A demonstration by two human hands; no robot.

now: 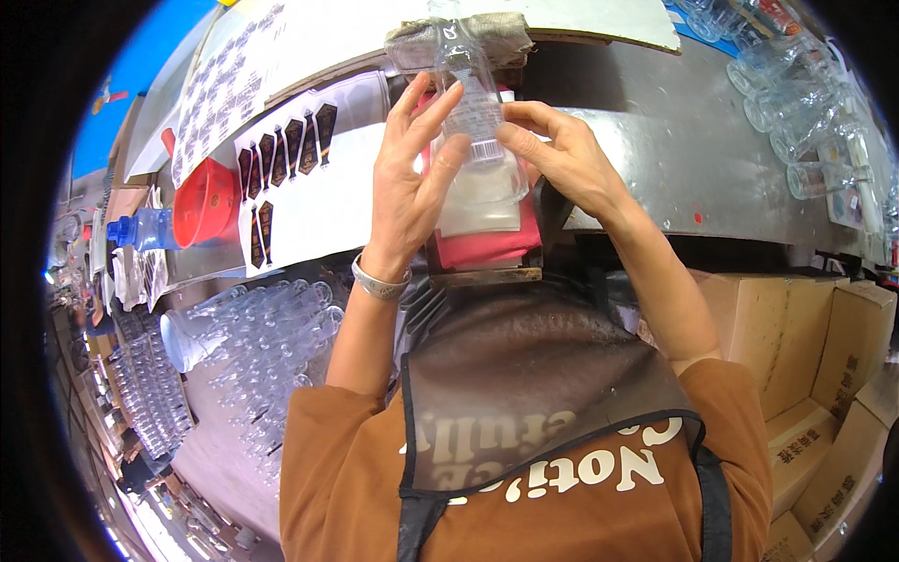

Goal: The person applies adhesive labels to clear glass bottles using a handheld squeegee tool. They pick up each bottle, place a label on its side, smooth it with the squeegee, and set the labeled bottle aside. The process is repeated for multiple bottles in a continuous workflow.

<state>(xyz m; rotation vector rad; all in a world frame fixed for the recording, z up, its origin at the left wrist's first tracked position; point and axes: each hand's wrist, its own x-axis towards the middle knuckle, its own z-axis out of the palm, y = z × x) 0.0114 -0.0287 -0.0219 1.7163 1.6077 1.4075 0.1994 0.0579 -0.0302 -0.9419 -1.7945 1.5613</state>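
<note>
A clear glass bottle lies on a small rest in front of me, its neck pointing away over a folded grey cloth. On its upward side is a label with fine print and a barcode. My left hand is at the bottle's left side, fingers stretched and spread, the thumb against the glass. From the right, my right hand has thumb and forefinger closed at the label's right edge; its other fingers are partly hidden. Under the bottle are a white pad and a red cloth.
Dark labels on white backing lie left, beside a red cup and a blue-capped plastic bottle. Many glass bottles stand lower left; more glassware lies far right. Open cardboard boxes stand at the right.
</note>
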